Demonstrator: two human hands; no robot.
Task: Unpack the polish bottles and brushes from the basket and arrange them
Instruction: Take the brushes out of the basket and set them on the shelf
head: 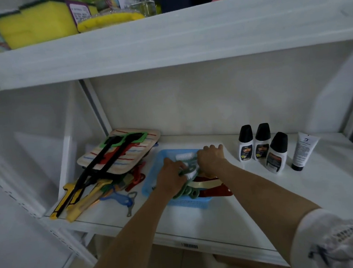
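Fingers of left hand [170, 176] curl round the green handles of brushes [188, 171] inside the blue basket [189, 202]. Fingers of right hand [211, 159] bend down over the same bunch at the basket's far right part; whether they actually grip a brush cannot be told. White bristles show between the two hands. A cream strip and a red flat piece [216, 192] lie in the basket under the right forearm. Basket sits mid-shelf [323, 185]. To its right, apart from it, three white polish bottles [262, 146] with black caps stand upright, close together; a white tube [303, 151] stands cap-down just beyond them. Left of basket: heap of long-handled tools [87, 189] and a striped mat [122, 153]. Upper shelf holds yellow sponges [36, 24].
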